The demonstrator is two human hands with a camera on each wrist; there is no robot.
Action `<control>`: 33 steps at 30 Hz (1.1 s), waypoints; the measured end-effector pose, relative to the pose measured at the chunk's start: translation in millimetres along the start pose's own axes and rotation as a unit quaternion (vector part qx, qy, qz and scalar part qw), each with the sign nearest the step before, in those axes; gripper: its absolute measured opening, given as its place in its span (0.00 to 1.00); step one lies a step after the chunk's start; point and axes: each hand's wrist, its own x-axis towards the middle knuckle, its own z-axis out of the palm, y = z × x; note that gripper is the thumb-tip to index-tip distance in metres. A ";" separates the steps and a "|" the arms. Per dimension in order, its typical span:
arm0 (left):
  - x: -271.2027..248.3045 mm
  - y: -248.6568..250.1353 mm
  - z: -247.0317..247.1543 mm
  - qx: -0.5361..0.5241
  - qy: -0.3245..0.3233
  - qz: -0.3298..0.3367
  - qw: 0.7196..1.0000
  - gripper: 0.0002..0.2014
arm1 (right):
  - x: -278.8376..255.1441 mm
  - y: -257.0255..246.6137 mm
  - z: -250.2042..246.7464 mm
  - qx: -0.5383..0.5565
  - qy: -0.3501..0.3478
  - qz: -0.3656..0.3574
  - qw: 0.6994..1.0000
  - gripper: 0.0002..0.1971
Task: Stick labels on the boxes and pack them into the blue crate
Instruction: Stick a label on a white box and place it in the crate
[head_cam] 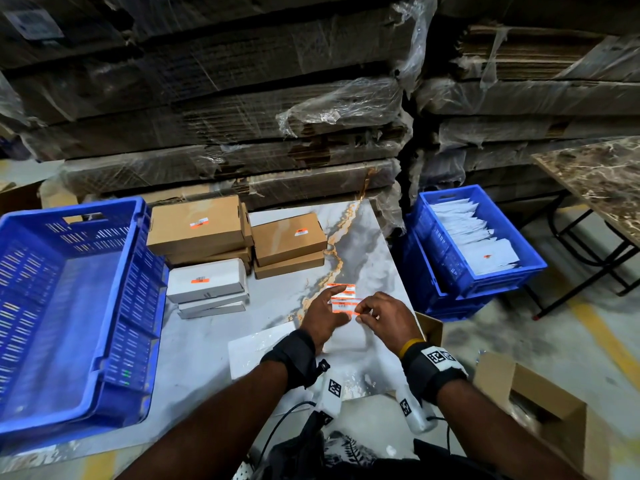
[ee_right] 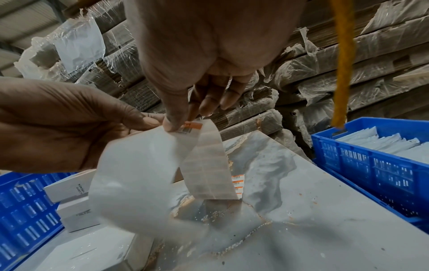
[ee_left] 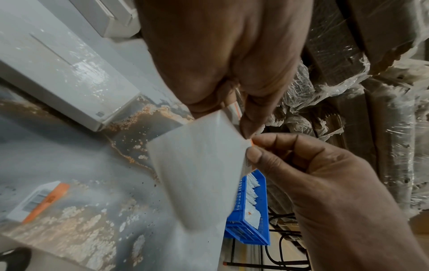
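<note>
My left hand (head_cam: 340, 304) pinches a white backing strip (ee_right: 139, 174) of orange barcode labels above the marble table (head_cam: 367, 244). At the strip's top edge my right hand (head_cam: 360, 312) pinches one orange label (ee_right: 193, 126) between thumb and fingers. The strip curls down, with more labels (ee_right: 238, 181) at its lower end. A flat white box (head_cam: 273, 348) lies below my hands. Labelled brown boxes (head_cam: 197, 223) and white boxes (head_cam: 207, 282) are stacked beside the big blue crate (head_cam: 20, 407) on the left, which holds no boxes.
A second blue crate (head_cam: 502, 285) full of white packets sits to the right of the table. Wrapped stacks of flat cardboard (head_cam: 242, 116) stand behind it. Open cartons (head_cam: 540, 407) sit on the floor at right, next to a marble-topped table (head_cam: 602, 174).
</note>
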 end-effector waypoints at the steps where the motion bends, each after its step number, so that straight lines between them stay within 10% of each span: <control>1: 1.0 -1.3 -0.2 -0.011 0.004 0.000 1.000 0.29 | -0.1 0.3 0.7 0.003 0.009 -0.003 1.000 0.07; 33: -0.4 -10.0 7.1 -0.034 0.034 0.048 0.998 0.45 | -10.5 -6.8 6.5 -0.147 0.108 -0.034 0.983 0.07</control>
